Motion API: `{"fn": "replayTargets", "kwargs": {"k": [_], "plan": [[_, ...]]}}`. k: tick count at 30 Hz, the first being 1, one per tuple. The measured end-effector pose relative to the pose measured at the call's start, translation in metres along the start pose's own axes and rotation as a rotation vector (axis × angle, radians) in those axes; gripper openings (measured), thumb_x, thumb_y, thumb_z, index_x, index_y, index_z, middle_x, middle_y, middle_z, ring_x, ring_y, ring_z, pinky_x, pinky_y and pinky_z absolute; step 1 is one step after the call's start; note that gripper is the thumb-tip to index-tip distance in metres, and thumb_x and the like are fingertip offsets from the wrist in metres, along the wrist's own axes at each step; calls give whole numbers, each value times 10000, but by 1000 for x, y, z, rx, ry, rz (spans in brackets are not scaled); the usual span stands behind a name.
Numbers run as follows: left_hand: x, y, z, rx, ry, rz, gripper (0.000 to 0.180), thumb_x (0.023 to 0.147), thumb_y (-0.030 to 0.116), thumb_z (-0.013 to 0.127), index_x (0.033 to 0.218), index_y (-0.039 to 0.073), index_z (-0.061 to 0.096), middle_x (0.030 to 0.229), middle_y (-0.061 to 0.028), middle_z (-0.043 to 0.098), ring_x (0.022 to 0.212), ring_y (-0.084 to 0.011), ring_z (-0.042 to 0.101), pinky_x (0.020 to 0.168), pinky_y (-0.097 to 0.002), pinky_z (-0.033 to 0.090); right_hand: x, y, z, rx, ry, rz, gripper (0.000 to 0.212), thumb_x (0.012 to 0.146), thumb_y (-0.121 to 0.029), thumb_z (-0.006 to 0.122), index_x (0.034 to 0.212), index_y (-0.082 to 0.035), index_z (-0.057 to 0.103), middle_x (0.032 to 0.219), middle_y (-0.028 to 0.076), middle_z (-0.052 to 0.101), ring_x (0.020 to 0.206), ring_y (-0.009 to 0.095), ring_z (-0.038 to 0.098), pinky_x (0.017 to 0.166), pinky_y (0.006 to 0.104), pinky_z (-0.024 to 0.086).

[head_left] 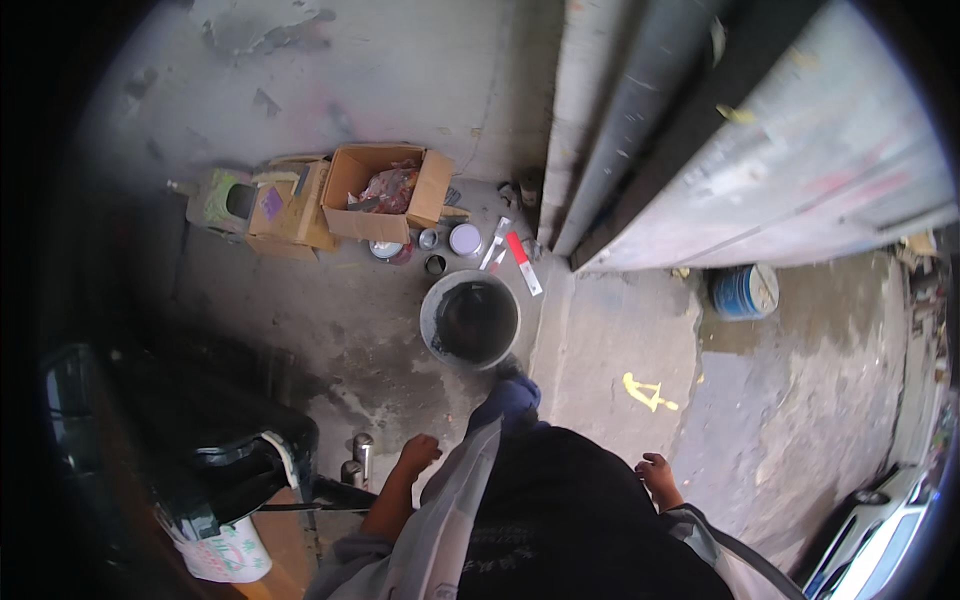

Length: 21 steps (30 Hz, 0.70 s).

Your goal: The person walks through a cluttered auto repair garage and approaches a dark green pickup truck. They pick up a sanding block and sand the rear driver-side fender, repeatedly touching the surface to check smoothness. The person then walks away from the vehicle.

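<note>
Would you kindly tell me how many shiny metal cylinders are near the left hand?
2: the upper cylinder left of the left hand, and the lower cylinder just below-left of the first. Others may be hidden.

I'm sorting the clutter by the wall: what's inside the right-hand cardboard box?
The right-hand cardboard box holds a crumpled, reddish, plastic-looking bundle. Whatever lies beneath that is covered.

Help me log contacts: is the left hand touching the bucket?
Apart. The head view shows a strip of floor between the left hand and the bucket.
</note>
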<state>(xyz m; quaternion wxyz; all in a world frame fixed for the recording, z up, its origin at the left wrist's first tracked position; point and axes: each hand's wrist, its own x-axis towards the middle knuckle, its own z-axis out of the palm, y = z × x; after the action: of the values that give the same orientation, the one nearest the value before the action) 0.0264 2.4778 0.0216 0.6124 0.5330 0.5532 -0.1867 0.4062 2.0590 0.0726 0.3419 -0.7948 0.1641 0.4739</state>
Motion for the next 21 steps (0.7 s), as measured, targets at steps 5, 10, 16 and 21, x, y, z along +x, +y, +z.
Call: {"fn": "replayTargets", "kwargs": {"k": [5, 10, 16, 21], "plan": [[5, -11, -8, -342, 155, -49, 197, 898, 234, 530, 854, 63, 618, 761, -66, 649, 685, -171, 612, 604, -347, 474, 62, -158, 37, -465, -75, -256, 483, 810, -126, 612, 1256, 37, 522, 887, 173, 695, 759, 233, 685, 643, 346, 546], [3, -2, 17, -61, 277, -45, 293, 917, 342, 550, 866, 77, 664, 767, -55, 671, 637, -164, 605, 571, -354, 477, 93, -319, 115, -815, -164, -315, 484, 822, -188, 621, 1264, -12, 534, 933, 207, 694, 873, 318, 688, 770, 376, 538], [28, -128, 157, -823, -211, -764, 314, 871, 365, 638, 860, 57, 696, 772, -93, 693, 596, -198, 610, 514, -363, 471, 257, -423, 264, -1276, -378, -697, 509, 844, -261, 578, 1297, -43, 502, 942, 212, 683, 904, 372, 665, 786, 441, 523], [81, -56, 192, -846, -64, -873, 295, 882, 346, 621, 868, 59, 690, 763, -87, 683, 592, -193, 605, 513, -357, 471, 458, -484, 431, -1444, -342, -844, 548, 825, -256, 573, 1317, -39, 473, 1084, 245, 648, 1040, 379, 622, 894, 458, 493]]}}
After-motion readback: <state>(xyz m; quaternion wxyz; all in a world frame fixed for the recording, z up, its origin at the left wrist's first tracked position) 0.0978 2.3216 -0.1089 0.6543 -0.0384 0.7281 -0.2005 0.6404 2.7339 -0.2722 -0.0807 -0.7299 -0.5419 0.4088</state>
